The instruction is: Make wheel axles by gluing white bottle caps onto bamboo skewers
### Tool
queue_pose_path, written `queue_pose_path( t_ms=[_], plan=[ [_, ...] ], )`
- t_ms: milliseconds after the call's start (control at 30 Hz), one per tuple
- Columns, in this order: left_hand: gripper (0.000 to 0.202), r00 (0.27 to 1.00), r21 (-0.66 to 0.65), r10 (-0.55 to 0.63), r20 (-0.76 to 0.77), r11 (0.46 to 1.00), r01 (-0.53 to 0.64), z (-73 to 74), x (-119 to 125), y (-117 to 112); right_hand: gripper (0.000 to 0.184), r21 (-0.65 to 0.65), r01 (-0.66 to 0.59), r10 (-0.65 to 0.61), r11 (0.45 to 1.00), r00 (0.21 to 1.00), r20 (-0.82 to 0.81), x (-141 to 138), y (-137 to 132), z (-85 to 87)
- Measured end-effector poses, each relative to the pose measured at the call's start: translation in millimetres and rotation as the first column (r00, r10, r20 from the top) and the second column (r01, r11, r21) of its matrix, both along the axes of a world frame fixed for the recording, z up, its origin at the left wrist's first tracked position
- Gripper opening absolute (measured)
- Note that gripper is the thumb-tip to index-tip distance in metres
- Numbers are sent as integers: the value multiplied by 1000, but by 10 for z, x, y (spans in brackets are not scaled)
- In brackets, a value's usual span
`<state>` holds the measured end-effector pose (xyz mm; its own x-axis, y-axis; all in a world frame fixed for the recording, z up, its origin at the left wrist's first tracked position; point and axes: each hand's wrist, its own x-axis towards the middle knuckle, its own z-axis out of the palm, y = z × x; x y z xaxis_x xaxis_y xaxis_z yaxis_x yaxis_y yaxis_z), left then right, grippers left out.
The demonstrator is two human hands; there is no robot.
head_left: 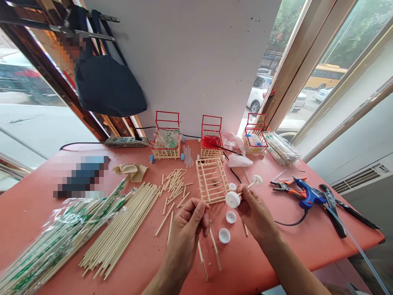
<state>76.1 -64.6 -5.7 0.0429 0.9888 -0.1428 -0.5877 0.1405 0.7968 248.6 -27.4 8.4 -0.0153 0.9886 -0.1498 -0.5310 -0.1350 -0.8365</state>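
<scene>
My right hand is closed on a thin wooden stick that has a white plastic cap at the near end and another white cap at the far end. My left hand hovers just left of it with fingers curled and pinched together; what they hold, if anything, is too small to see. A flat wooden stick frame lies right behind both hands. Two loose white caps rest on the red table below the hands.
Loose and wrapped chopsticks cover the left half. Three small stick carts with red wire handles stand at the back. A blue glue gun, orange-handled pliers and black cutters lie at the right. A dark bag hangs above.
</scene>
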Motion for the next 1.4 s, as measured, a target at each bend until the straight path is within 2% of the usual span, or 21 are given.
queue_pose_path(
  t_ms=[133,367,567,733,1033,1400],
  plan=[
    [37,999,6,-11,31,1000,11,58,10,-6,42,0,5,-5,1000,1000,17,17,12,15],
    [50,999,10,-11,-32,1000,11,123,24,-19,41,-10,11,-11,1000,1000,-4,26,8,9],
    [50,1000,38,-6,-25,999,7,90,27,-24,40,9,7,-7,1000,1000,11,37,7,8],
    [29,1000,63,-1,-22,998,2,45,31,-16,40,21,11,-11,1000,1000,13,41,12,4],
    [31,997,73,27,-72,997,-22,2,21,-7,40,37,4,-5,999,1000,28,42,16,9],
    [33,1000,48,-17,-4,999,18,31,10,-41,39,19,19,-20,1000,1000,15,50,9,16]
  ],
)
